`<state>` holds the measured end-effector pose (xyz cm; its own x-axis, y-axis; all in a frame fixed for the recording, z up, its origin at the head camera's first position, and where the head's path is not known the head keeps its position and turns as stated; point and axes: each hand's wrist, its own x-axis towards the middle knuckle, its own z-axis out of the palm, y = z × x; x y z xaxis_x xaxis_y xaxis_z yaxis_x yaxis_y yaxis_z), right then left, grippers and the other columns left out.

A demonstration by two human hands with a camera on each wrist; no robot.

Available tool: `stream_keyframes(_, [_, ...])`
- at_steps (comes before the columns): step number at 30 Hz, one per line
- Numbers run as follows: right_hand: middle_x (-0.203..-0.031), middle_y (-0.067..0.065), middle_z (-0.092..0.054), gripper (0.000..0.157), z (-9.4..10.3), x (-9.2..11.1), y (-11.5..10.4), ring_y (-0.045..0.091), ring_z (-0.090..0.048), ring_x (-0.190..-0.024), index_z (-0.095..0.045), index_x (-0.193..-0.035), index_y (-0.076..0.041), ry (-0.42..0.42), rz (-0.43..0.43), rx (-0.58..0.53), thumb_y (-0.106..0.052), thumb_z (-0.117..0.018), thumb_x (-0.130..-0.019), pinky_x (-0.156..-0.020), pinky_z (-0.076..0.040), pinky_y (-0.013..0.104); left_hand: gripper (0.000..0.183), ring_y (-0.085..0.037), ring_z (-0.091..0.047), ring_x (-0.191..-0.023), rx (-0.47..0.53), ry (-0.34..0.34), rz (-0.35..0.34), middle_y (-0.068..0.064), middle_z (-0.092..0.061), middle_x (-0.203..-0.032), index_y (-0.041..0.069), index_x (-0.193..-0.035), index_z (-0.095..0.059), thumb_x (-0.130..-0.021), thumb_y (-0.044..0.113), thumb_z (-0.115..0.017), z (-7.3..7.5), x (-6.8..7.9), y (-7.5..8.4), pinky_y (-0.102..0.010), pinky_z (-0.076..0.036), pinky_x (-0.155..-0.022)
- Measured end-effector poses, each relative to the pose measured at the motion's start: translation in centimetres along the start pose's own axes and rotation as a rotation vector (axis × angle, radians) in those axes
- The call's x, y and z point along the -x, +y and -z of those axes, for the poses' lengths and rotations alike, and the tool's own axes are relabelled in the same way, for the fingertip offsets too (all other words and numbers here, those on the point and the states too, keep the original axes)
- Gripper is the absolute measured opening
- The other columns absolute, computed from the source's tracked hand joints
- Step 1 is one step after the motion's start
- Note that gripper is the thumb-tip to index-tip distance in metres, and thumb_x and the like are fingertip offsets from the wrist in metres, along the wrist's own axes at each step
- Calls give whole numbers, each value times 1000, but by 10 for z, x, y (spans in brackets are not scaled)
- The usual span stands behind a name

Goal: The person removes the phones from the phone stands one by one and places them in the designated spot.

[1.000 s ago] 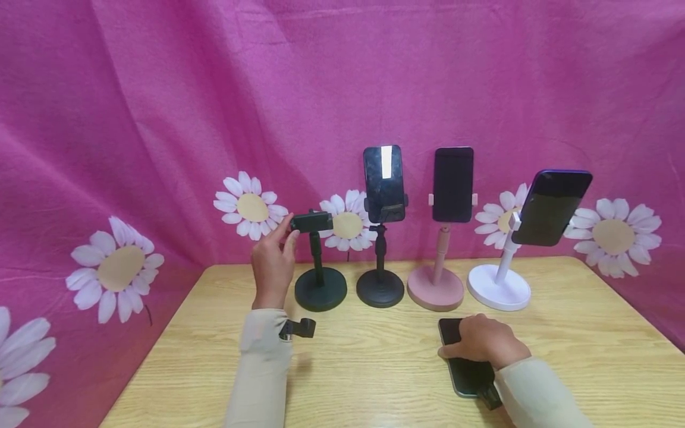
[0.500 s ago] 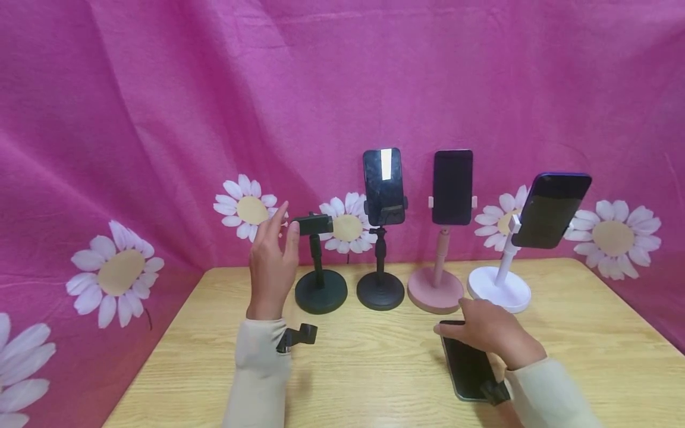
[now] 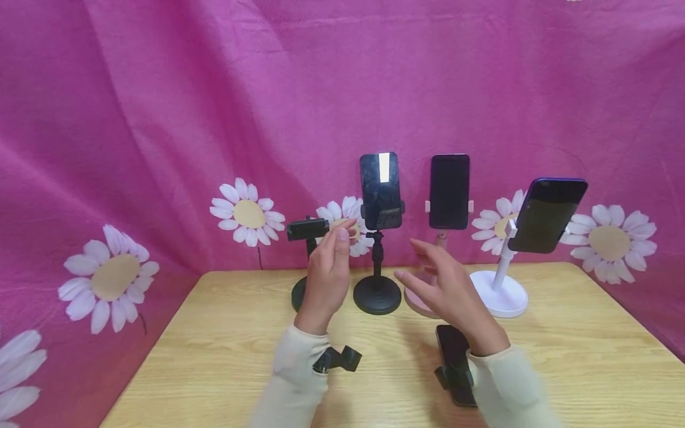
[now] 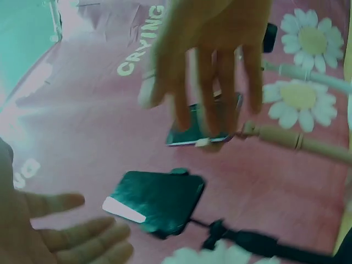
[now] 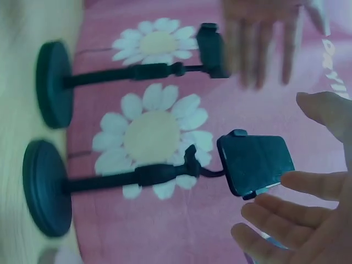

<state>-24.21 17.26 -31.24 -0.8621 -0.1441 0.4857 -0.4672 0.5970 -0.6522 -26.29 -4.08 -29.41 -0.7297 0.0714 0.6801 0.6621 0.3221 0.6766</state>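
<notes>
My left hand [image 3: 329, 279] is raised in front of the leftmost black phone stand [image 3: 307, 229], fingers extended and holding nothing. To its right, my right hand [image 3: 446, 288] hovers before the pink phone stand [image 3: 420, 300], its fingers spread and nothing in them. Beneath the right forearm a loose smartphone [image 3: 452, 342] lies on the table, partly hidden by the sleeve and wrist mount. Between the hands stands a second black stand [image 3: 377, 296] with a phone [image 3: 381, 190] in its clamp. In the right wrist view, the leftmost stand's clamp [image 5: 212, 52] has no phone in it.
Another phone [image 3: 449, 190] sits upright in the pink stand. At the right, a white stand [image 3: 500, 294] bears a tilted phone [image 3: 548, 214]. Behind the wooden table [image 3: 225, 345] hangs a pink cloth [image 3: 299, 89] with daisies.
My left hand has let go of the leftmost stand's clamp and moved right. My right hand has left the phone on the table, rising and moving left toward the other hand.
</notes>
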Motion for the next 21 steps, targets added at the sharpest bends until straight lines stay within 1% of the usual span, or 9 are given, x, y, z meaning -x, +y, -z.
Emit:
stream_keyframes(4, [-141,12,-49,71,-8,-12,-2,32,-55,-122,-40,-146,-15,34,-68,-136,-42,-70,-87,-96,-47,49,57,-24,-53,-124,31,-53,190,-10,-53,-138,17,-146,-42,-103,50,-23,-19,-5,-4,-49,-37,-106])
stream_keyframes(7, [-147,12,-43,70,-17,-21,-3,32,-45,-132,-36,-148,-15,59,-102,-249,-41,-65,-90,-102,-41,50,62,-23,-38,-137,61,-69,305,-5,-38,-151,21,-152,-29,-102,55,-18,-30,-10,-8,-51,-25,-112])
stream_keyframes(8, [-149,11,-40,69,-21,-25,-3,31,-42,-135,-35,-149,-15,67,-112,-294,-40,-64,-92,-104,-39,49,62,-23,-32,-140,81,-70,329,-4,-33,-154,22,-153,-26,-101,55,-17,-32,-11,-10,-51,-21,-114])
stream_keyframes(10, [-152,11,-36,66,-27,-31,-2,30,-36,-138,-32,-150,-15,92,-124,-369,-39,-59,-95,-107,-35,49,62,-22,-24,-144,146,-61,358,-2,-25,-158,23,-154,-21,-101,55,-16,-37,-15,-14,-51,-16,-116])
stream_keyframes(11, [-153,11,-34,65,-30,-33,-1,29,-35,-139,-30,-151,-14,101,-131,-411,-39,-56,-97,-108,-35,48,62,-22,-22,-145,190,-59,376,-1,-23,-159,24,-155,-20,-101,56,-15,-39,-16,-17,-51,-15,-116])
stream_keyframes(14, [-157,6,-26,63,-34,-39,2,24,-28,-143,-22,-154,-15,104,-152,-528,-44,-42,-101,-110,-33,46,64,-25,-20,-145,345,-57,404,-3,-18,-160,25,-155,-17,-100,58,-15,-47,-20,-24,-51,-15,-116])
stream_keyframes(16, [-159,2,-19,65,-36,-42,4,20,-22,-144,-15,-155,-17,79,-159,-598,-50,-32,-102,-111,-30,45,65,-28,-20,-145,432,-57,417,-5,-17,-160,26,-155,-15,-100,59,-14,-51,-22,-28,-53,-16,-115])
stream_keyframes(19, [-161,-4,-10,69,-37,-45,8,16,-14,-146,-6,-156,-24,18,-174,-662,-61,-22,-99,-114,-25,46,63,-31,-20,-145,502,-50,380,-9,-16,-160,22,-156,-14,-102,54,-14,-56,-26,-33,-54,-17,-115])
stream_keyframes(21, [-161,-4,-8,71,-37,-47,10,16,-13,-146,-4,-156,-26,-9,-174,-696,-64,-19,-98,-115,-22,47,63,-32,-20,-144,530,-53,344,-11,-17,-160,18,-156,-14,-102,51,-13,-56,-30,-36,-55,-17,-115])
